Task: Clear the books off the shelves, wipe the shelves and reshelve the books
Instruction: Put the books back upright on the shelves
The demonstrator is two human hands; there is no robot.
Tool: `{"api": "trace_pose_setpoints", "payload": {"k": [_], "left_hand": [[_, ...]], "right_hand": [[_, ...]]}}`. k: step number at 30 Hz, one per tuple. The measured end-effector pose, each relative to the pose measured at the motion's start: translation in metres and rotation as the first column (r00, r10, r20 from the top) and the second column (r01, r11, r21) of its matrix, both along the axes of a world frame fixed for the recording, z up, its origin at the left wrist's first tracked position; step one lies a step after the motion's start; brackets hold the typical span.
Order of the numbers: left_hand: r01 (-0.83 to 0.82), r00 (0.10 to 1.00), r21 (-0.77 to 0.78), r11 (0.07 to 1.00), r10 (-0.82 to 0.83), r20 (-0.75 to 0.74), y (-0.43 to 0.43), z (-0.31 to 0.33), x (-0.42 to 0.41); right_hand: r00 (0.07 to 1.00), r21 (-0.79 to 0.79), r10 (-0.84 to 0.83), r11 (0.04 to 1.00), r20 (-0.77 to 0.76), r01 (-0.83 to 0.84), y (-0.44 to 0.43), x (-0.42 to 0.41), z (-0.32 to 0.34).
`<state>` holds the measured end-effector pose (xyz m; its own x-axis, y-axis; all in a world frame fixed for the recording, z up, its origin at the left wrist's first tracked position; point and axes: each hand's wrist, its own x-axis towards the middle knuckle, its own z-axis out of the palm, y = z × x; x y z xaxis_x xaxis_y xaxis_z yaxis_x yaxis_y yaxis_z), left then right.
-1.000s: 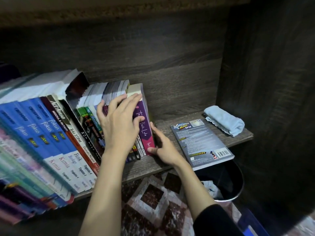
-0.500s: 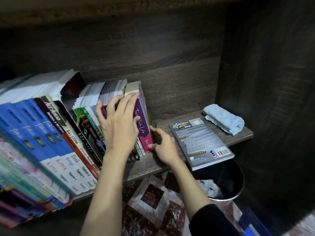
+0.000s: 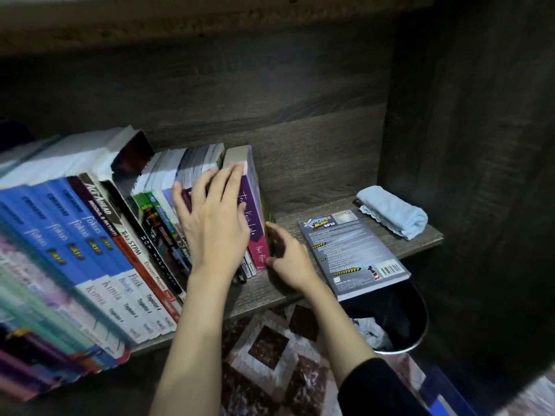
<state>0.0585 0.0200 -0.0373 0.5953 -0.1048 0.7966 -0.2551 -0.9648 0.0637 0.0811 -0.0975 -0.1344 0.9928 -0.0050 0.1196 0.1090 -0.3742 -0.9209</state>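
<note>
My left hand [image 3: 214, 226] is laid flat across the end of the row of books [image 3: 99, 250], arm reaching straight up from below, fingers [image 3: 231, 178] stretched out and pressing on the spines, the tips touching the top of the purple book [image 3: 253, 217]. My right hand [image 3: 289, 256] comes in low from the right, its fingers curled against that book's outer cover and the thumb at the foot of its spine, so I'm grasping its lower end. The purple book stands last in the row on the shelf [image 3: 261, 292], leaning left. A grey book [image 3: 351, 253] lies flat just beside my right hand, with a folded blue cloth [image 3: 393, 211] near it.
</note>
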Motion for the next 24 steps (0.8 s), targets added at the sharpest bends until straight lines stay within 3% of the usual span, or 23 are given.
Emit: {"api": "trace_pose_setpoints", "payload": {"k": [6,10,17,19,21,24], "left_hand": [[0.085,0.995,-0.193,0.977,-0.072,0.071,-0.012,0.006,-0.01],[0.162,0.976,-0.273,0.948,-0.113,0.186,-0.031,0.0,-0.02],[0.278,0.951,-0.33,0.902,-0.211,0.226,-0.06,-0.02,-0.027],[0.276,0.957,-0.443,0.853,-0.286,0.045,-0.069,-0.022,-0.032],[0.12,0.923,-0.517,0.847,-0.287,-0.256,-0.079,-0.028,-0.033],[-0.088,0.759,-0.412,0.907,-0.207,-0.617,-0.091,-0.041,-0.029]], "right_hand": [[0.999,-0.076,0.003,0.997,0.034,-0.001,-0.02,-0.013,0.015],[0.992,-0.013,-0.094,0.995,0.08,0.095,-0.037,-0.015,0.019],[0.956,-0.129,-0.26,0.952,0.138,0.278,-0.069,-0.032,0.027],[0.924,-0.273,-0.343,0.885,0.167,0.378,-0.081,-0.033,0.027],[0.895,-0.438,-0.422,0.784,0.145,0.44,-0.093,-0.034,0.026],[0.863,-0.576,-0.505,0.705,0.001,0.413,-0.108,-0.039,0.021]]}}
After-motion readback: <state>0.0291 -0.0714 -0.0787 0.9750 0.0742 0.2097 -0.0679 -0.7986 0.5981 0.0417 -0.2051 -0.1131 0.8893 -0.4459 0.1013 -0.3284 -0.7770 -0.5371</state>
